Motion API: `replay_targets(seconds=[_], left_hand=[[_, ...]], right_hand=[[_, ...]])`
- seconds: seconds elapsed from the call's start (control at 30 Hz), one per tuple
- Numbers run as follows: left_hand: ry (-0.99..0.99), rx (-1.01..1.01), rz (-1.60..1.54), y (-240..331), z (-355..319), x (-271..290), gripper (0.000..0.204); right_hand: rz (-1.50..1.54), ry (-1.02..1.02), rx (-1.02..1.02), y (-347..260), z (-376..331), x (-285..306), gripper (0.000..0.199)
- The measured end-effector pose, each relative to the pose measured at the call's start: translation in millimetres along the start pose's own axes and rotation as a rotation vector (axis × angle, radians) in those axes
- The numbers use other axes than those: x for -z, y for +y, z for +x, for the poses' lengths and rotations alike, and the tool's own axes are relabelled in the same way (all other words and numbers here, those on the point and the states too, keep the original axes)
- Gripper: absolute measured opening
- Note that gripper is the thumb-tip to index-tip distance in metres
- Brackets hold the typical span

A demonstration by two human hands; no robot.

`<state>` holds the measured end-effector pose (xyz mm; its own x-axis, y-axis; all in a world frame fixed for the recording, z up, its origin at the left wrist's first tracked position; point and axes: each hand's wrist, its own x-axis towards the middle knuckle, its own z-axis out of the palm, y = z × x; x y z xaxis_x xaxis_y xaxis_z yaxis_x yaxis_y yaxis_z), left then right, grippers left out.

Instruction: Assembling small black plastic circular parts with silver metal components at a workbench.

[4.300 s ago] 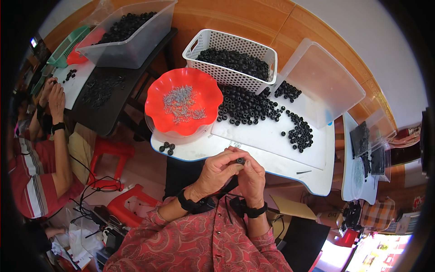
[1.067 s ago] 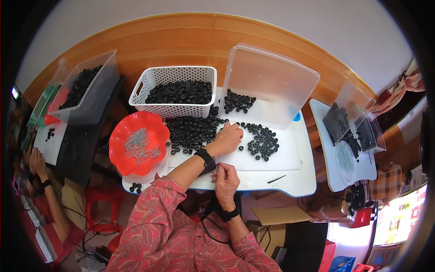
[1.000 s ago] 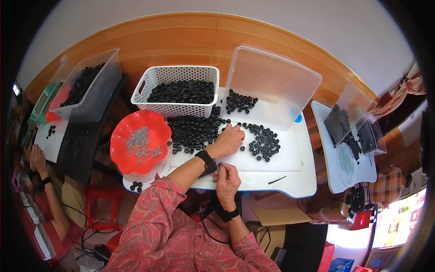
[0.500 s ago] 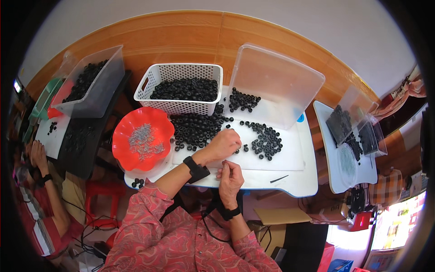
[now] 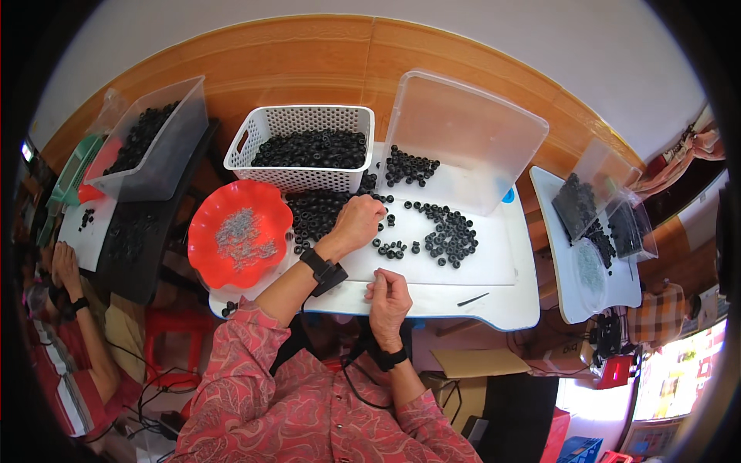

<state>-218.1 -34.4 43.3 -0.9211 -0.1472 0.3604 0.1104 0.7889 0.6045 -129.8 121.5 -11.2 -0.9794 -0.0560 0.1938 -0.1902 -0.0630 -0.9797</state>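
My left hand (image 5: 357,224) reaches over the white board, its fingers bent down at the right edge of a heap of small black ring-like parts (image 5: 315,212). The fingertips are partly hidden, and I cannot make out what they hold. Nearer to me, at the table's front edge, my right hand (image 5: 388,301) is closed with thumb and fingers pressed together; anything inside is too small to see. Just beyond it lie a few loose black parts (image 5: 390,248). To their right is a bigger sorted-out cluster of black parts (image 5: 451,238).
A red wavy-rimmed bowl (image 5: 202,239) with small grey pieces stands left. Behind are a white perforated basket (image 5: 301,179) of black parts and a clear bin (image 5: 471,131) on its side. A thin dark tool (image 5: 473,299) lies right. Another person's hands (image 5: 66,266) are far left.
My left hand has moved away and to the left, from the loose parts to the heap's edge. Loose black parts it covered now show. My right hand has hardly moved.
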Motion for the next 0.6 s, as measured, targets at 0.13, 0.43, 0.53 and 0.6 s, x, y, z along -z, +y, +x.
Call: replay_targets(seconds=[0.13, 0.43, 0.53, 0.6], left_hand=[[-0.049, -0.064, 0.066, 5.9, 5.0, -10.0, 0.021], [-0.289, -0.143, 0.361, 21.1, 7.7, -14.7, 0.027], [-0.315, -0.159, 0.322, 22.7, 6.9, -11.9, 0.019], [-0.324, -0.164, 0.308, 21.7, 5.6, -12.1, 0.016]], right_hand=[[-0.031, -0.003, 0.021, 0.2, -0.4, 0.1, 0.008], [-0.080, -0.020, 0.047, -2.1, -1.2, 1.3, 0.008], [-0.089, -0.017, 0.078, -3.5, -1.1, 0.5, 0.007], [-0.083, -0.012, 0.089, -3.8, -0.7, 0.2, 0.007]])
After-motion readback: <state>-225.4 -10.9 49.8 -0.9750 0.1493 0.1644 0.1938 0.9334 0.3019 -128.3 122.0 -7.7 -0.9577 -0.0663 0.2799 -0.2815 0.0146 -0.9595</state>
